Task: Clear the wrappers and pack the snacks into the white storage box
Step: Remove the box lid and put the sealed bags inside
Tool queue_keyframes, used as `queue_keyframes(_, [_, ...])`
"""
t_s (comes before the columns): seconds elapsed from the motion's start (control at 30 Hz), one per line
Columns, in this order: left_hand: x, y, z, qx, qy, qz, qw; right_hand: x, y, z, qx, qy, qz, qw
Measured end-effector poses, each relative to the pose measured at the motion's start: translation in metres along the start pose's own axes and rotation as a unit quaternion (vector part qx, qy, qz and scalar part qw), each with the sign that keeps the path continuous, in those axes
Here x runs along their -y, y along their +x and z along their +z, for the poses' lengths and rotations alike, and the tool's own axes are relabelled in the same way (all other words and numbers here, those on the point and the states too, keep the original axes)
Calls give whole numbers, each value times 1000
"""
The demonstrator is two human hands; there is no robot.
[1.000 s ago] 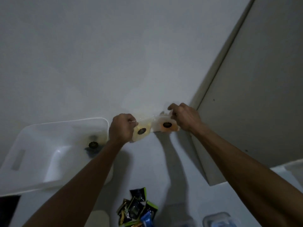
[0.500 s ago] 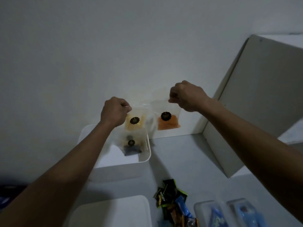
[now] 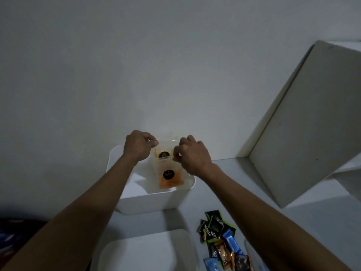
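A clear snack pouch with yellow contents [image 3: 163, 153] is held above the open white storage box [image 3: 148, 200], which stands on the pale table [image 3: 244, 192] against the wall. The left hand [image 3: 137, 146] is pinched shut on the pouch's upper left corner, and the right hand [image 3: 192, 154] is pinched shut on its right edge, so the grip of each hand is clamped on the same pouch. A round black label is seen on the pouch's front. Just below it, a second clear pouch with orange contents [image 3: 170, 178] and a similar black label lies inside the box, leaning toward the right wall; whether the two pouches touch cannot be told. Near the front of the table, a heap of small wrapped candies [image 3: 220, 239] in black-green, blue and brown wrappers is seen, well apart from the box. Beside the heap, at the lower edge, a flat white lid [image 3: 144, 251] is laid. A white angled panel [image 3: 304, 133] stands at the right.
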State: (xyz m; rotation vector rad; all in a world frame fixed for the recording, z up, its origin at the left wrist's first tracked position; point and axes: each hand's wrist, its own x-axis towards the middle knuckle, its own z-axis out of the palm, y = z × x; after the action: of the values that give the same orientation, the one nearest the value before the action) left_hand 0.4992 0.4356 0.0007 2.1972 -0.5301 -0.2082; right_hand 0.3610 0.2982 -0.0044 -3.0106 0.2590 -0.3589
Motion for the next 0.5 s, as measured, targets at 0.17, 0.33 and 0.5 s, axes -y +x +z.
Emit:
queue_keyframes(0.17, [32, 5, 43, 25, 47, 3, 999, -10, 0, 50, 4, 10, 48, 999])
queue_keyframes(0.33, [60, 14, 77, 28, 90, -2, 996, -23, 4, 90, -11, -3, 84, 996])
queue_keyframes(0.5, [83, 25, 99, 32, 104, -3, 994, -33, 10, 119, -1, -26, 114, 993])
